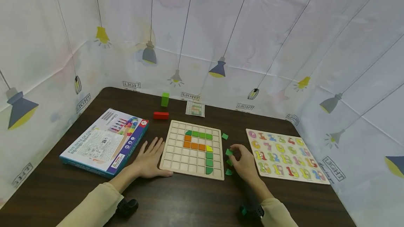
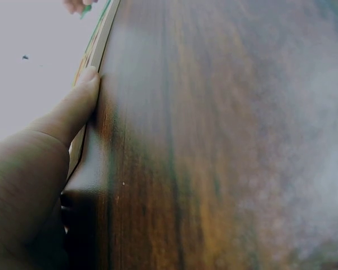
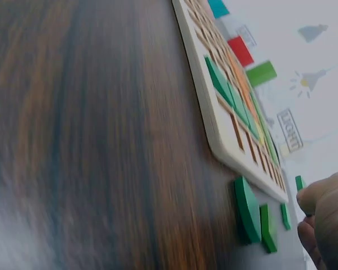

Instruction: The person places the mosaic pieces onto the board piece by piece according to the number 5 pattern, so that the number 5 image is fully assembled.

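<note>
We see the grid board (image 1: 192, 150) at the frame's centre on the table (image 1: 189, 202), with the box (image 1: 105, 142) to its left and the number puzzle (image 1: 287, 155) to its right. Loose pieces (image 1: 228, 162) lie between board and puzzle. Above the board in frame sit two blocks (image 1: 162, 108) and a card (image 1: 195, 109).

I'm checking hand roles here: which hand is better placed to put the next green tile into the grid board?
Right. The right hand already pinches a green tile beside the grid board, while the left hand lies flat, steadying its left edge.
</note>
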A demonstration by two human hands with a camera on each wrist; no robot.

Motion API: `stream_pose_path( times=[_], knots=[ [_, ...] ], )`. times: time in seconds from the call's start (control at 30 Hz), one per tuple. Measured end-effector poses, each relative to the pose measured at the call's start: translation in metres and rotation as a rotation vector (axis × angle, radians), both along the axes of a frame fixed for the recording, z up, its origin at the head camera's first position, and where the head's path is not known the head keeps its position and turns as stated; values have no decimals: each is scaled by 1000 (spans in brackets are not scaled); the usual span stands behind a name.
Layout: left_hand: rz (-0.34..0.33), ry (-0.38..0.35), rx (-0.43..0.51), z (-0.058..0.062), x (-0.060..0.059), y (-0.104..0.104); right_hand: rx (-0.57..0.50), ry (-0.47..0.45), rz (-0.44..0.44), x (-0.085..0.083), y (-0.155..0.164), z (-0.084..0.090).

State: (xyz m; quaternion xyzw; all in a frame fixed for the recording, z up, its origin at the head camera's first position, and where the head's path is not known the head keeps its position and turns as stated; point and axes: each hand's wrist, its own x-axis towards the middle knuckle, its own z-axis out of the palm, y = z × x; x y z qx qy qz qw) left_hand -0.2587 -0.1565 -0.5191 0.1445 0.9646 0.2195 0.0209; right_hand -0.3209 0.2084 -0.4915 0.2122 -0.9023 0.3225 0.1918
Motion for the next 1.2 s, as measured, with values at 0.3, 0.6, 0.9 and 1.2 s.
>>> stream_pose_path(
  times=[0.3, 0.6, 0.9, 1.2],
  knots=[
    [-8, -8, -27, -5, -6, 4, -26, -13, 146, 11, -13, 5],
    [-6, -16, -9, 2, -2, 1, 34, -4, 274, 19, -31, 8],
    [-2, -16, -9, 1, -1, -1, 47, -32, 396, 23, -45, 7],
    [-8, -11, 2, 1, 0, -1, 119, -83, 450, 30, -57, 3]
  ],
)
